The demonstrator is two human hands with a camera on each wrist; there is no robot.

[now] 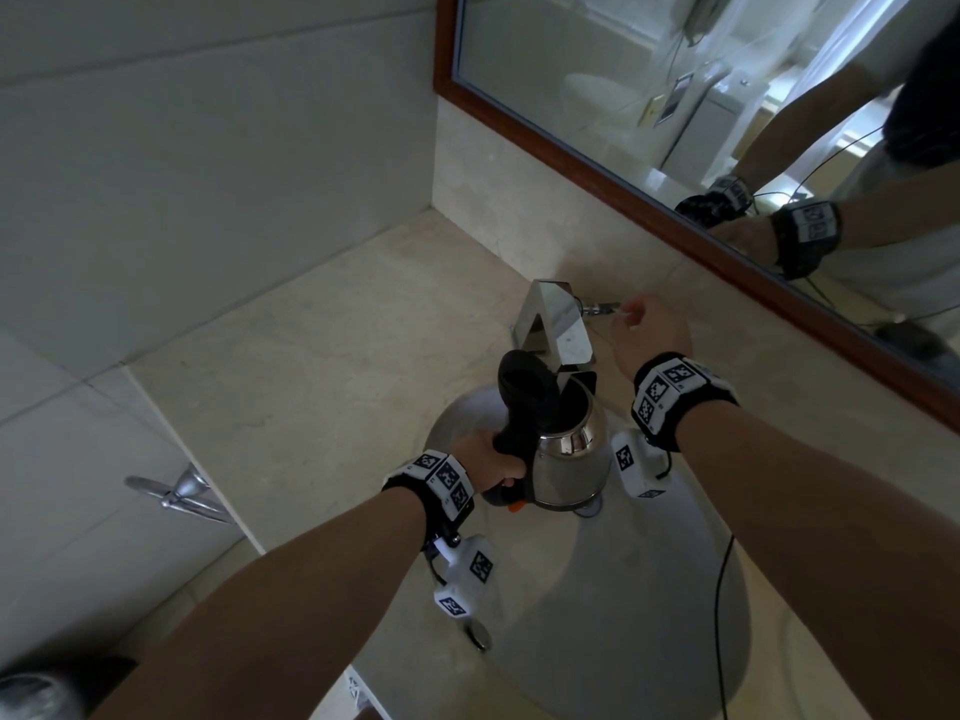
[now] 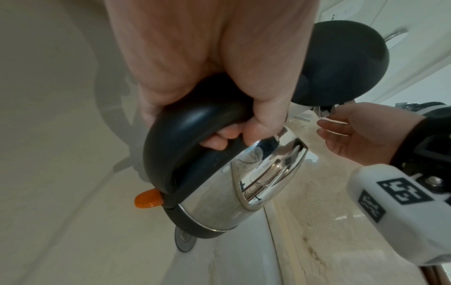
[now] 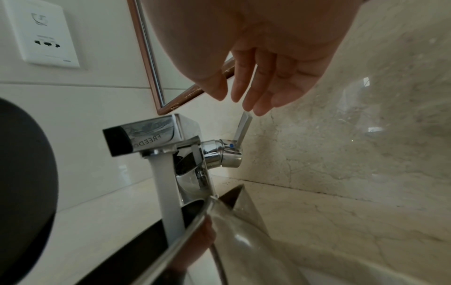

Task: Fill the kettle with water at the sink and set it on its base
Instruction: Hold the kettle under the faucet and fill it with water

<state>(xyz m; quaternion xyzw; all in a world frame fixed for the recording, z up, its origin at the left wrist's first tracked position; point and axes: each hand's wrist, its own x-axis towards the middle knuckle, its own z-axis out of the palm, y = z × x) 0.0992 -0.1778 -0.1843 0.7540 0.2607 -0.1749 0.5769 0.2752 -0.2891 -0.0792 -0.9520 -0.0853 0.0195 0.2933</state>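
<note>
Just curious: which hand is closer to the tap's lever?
Right. The right hand hovers open, fingertips beside the lever; the left hand grips the kettle handle under the spout.

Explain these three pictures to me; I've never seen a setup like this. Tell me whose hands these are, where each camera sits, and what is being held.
There is no machine: a person wears one camera on the head and one on each wrist, on the patterned bands.

The head view looks down at a marble counter, a sink and a mirror.

The left wrist view shows the left hand, its grip wrapped round the black handle of a steel kettle with its lid flipped open.

The right wrist view shows the right hand, fingers straight, holding nothing, just above the tap lever. Water runs from the faucet into the kettle.
</note>
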